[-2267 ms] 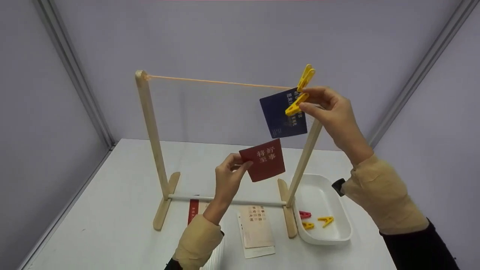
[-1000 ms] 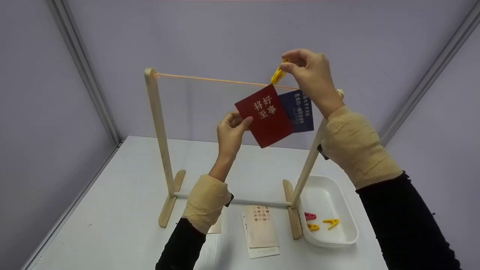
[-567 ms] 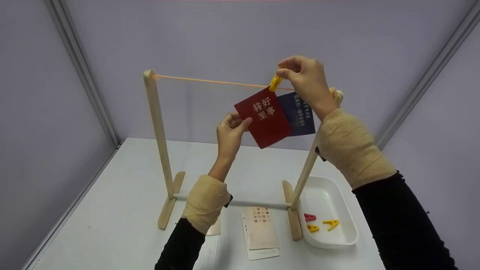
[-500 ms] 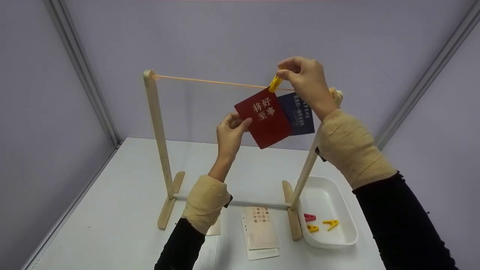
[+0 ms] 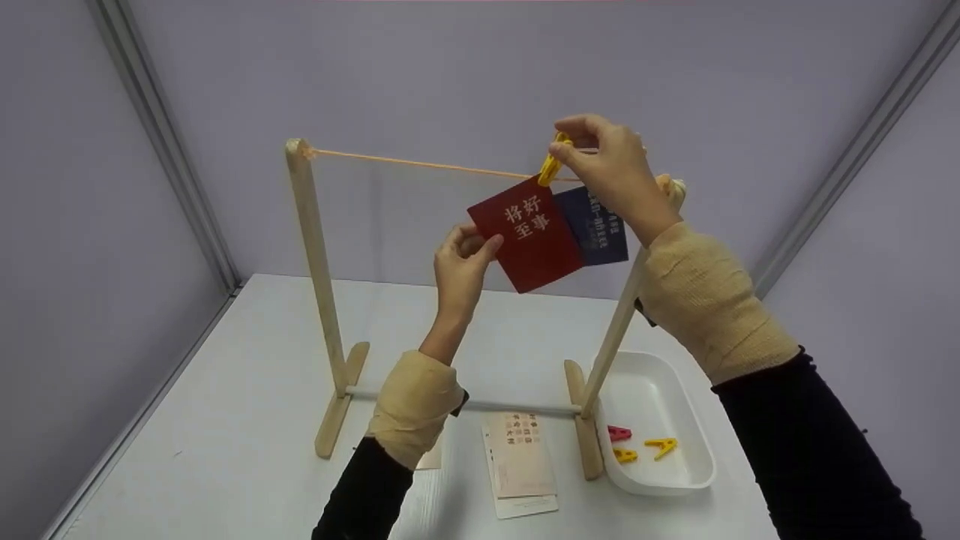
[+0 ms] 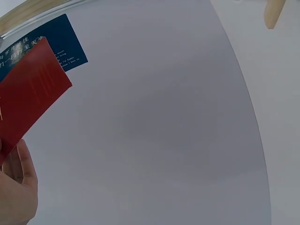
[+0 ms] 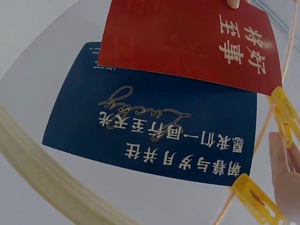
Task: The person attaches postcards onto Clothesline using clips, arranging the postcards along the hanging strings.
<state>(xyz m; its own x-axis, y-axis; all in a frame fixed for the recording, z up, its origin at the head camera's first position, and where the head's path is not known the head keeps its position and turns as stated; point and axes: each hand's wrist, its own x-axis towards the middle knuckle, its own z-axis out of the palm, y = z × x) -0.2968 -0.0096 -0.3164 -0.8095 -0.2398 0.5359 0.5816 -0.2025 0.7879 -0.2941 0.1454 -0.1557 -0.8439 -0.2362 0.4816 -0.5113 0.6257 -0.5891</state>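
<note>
My left hand [image 5: 459, 271] pinches the left edge of a red card [image 5: 536, 251] with pale characters, thumb in front. The card hangs tilted, its top corner at the orange string [image 5: 420, 163]. At that corner a yellow clothespin [image 5: 551, 166] meets the card and string, and my right hand [image 5: 613, 166] holds its handles between thumb and fingers. Behind the red card is a dark blue card [image 5: 596, 225], partly covered. A second yellow clothespin [image 7: 255, 199] grips the blue card's corner on the string in the right wrist view; my right hand hides it from the head view.
A wooden stand with two posts [image 5: 319, 270] carries the string. At its right foot, a white tray [image 5: 701, 465] contains a red clothespin [image 5: 619, 433] and yellow clothespins [image 5: 661, 448]. Pale cards [image 5: 525, 469] lie on the white table; my left forearm partly covers another card [image 5: 430, 458].
My left hand has raised the red card to the string. My right hand has moved left from the blue card, bringing the yellow clothespin down onto the red card's corner. Lately both hands stay almost still.
</note>
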